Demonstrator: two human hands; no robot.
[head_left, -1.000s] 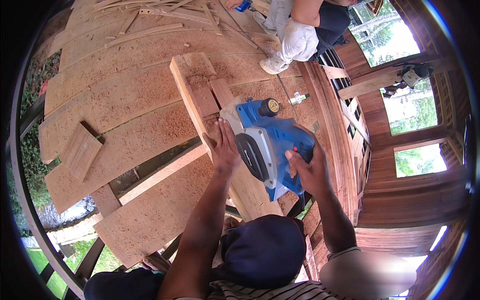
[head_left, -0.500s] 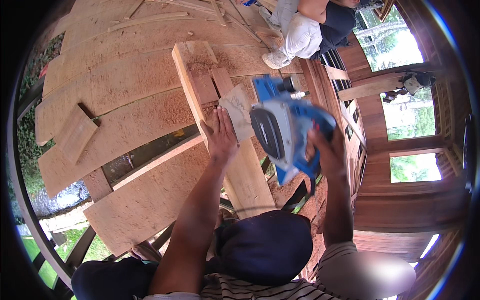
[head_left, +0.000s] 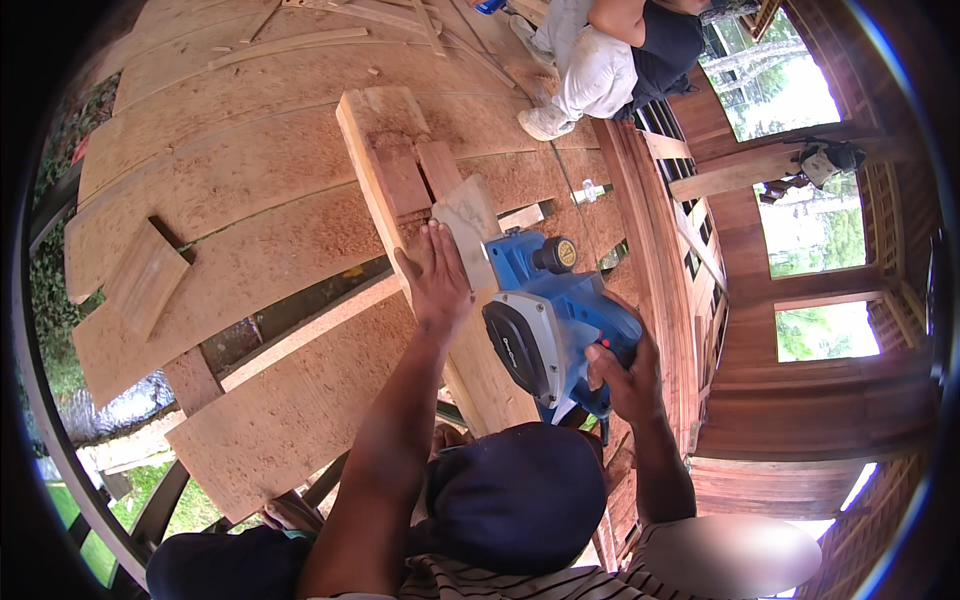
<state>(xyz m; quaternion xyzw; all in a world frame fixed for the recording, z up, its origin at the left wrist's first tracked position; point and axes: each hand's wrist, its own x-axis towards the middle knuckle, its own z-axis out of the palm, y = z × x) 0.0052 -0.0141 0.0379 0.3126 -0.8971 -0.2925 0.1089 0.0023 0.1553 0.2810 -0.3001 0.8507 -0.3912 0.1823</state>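
Note:
My right hand (head_left: 625, 370) grips a blue electric planer (head_left: 555, 325) by its rear handle, thumb near the red button. The planer sits over a small pale board (head_left: 468, 205) that rests on a long wooden beam (head_left: 490, 390). My left hand (head_left: 435, 270) lies on the beam and the pale board's left edge, fingers stretched out, just left of the planer. Two short reddish wood pieces (head_left: 410, 185) lie at the beam's far end. The planer's underside is hidden.
Plywood sheets (head_left: 200, 120) with shavings, gaps and a loose square board (head_left: 145, 275) are at left. A co-worker in light trousers (head_left: 590, 80) crouches at top. Stacked planks (head_left: 640, 220) run right, with a wooden wall and windows (head_left: 815, 325) beyond. Dark railing (head_left: 55, 200) curves along the left.
The planer in my right hand moved rightward off the pale board, blurred, and is now back lower and slightly left. My left hand has stayed on the wood.

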